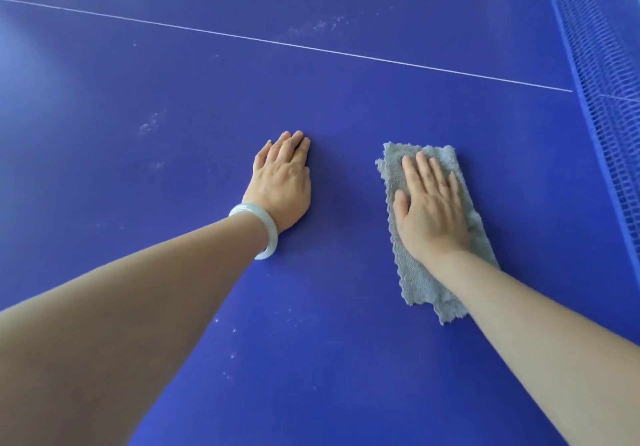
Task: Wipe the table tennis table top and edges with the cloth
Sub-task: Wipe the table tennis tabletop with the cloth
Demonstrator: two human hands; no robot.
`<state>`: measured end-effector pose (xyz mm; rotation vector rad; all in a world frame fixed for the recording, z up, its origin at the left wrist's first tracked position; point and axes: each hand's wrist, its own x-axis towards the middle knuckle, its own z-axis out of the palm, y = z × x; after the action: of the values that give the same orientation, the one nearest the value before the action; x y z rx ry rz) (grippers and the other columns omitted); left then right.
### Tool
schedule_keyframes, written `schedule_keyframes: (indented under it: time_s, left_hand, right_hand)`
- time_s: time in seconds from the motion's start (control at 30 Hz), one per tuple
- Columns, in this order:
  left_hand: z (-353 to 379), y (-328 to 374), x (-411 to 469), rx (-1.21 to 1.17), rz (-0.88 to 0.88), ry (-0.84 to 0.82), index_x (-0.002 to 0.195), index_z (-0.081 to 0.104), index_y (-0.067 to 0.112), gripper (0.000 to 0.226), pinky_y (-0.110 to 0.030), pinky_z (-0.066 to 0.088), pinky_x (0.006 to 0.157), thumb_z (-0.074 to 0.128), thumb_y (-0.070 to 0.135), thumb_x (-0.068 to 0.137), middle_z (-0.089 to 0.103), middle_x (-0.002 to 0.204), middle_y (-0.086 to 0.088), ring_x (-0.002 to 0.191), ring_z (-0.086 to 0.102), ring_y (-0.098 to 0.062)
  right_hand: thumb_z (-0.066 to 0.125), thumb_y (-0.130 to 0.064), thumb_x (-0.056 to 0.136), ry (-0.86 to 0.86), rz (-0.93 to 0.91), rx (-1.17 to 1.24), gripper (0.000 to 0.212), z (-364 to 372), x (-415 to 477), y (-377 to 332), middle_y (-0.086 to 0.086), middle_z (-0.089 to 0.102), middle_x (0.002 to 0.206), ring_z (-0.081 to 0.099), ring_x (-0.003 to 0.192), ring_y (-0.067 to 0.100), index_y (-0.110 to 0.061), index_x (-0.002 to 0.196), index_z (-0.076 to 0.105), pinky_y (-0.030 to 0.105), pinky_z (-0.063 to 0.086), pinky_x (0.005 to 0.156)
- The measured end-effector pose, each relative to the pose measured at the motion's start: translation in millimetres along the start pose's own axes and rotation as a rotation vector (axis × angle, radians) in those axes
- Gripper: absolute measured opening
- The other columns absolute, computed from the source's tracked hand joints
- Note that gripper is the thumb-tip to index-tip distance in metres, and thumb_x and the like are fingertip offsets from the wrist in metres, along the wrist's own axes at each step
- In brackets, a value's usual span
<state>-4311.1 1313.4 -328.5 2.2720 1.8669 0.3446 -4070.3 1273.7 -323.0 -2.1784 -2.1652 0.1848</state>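
The blue bench (346, 99) fills the frame, with its net (609, 64) running down the right edge and a thin white line (277, 43) crossing the upper part.

The grey cloth (419, 279) lies flat on the bench at centre right, a long folded strip of fleecy fabric with ragged edges. The right hand (431, 210) presses on its upper half with fingers straight and slightly spread, so the lower end trails free beside the forearm. The left hand (282, 185) rests flat on bare bench at centre frame, fingers straight and together, holding nothing. A pale bangle (265, 234) sits on its wrist.

Pale smudges (149, 126) show at mid left, near the white line at upper centre, and as specks at lower centre, so much of the top looks unwiped.

The stroke will likely go best with even palm pressure and overlapping passes toward those marks. The left hand should serve only as a brace, and the trailing end should not bunch up. The edges seem undone.
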Motion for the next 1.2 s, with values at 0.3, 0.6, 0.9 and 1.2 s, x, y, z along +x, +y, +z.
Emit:
schedule_keyframes:
  time_s: [0.3,0.6,0.9,1.2]
  left_hand:
    - [-21,-3,-89,0.089,-0.045,-0.101,0.158,0.018,0.016,0.057,-0.038,0.002,0.123,0.028,0.036,0.106,0.01,0.165,-0.005,0.152,0.005,-0.024]
    - [-7,-10,-115,0.178,-0.07,-0.147,0.158,-0.004,0.021,0.064,-0.041,-0.011,0.122,0.004,0.043,0.099,-0.011,0.166,-0.001,0.152,-0.014,-0.022]
    - [-7,-9,-117,0.156,-0.071,-0.118,0.159,0.003,0.02,0.061,-0.041,-0.006,0.123,0.013,0.039,0.102,-0.004,0.167,-0.002,0.153,-0.007,-0.022]
    - [-11,-8,-118,0.108,-0.069,-0.092,0.159,0.008,0.02,0.057,-0.038,-0.008,0.123,0.022,0.034,0.105,-0.001,0.167,-0.002,0.153,-0.005,-0.021]
  right_hand:
    - [0.031,-0.033,0.102,0.025,-0.016,0.045,0.059,5,2,4,0.002,0.012,0.167,0.006,0.154,0.018,-0.02,0.158,0.019,0.043,0.002,0.125]
    - [0.017,-0.035,0.104,-0.025,-0.029,-0.013,0.059,3,-59,-40,0.005,0.007,0.167,0.001,0.154,0.021,-0.015,0.16,0.01,0.048,0.003,0.124]
    - [0.025,-0.038,0.102,-0.083,-0.453,-0.032,0.059,7,-101,-45,0.001,0.015,0.166,0.009,0.154,0.017,-0.019,0.158,0.021,0.046,0.012,0.124]
    - [0.026,-0.036,0.102,-0.068,-0.452,0.068,0.059,23,-186,-107,0.005,0.018,0.165,0.01,0.154,0.022,-0.013,0.157,0.025,0.051,0.015,0.122]
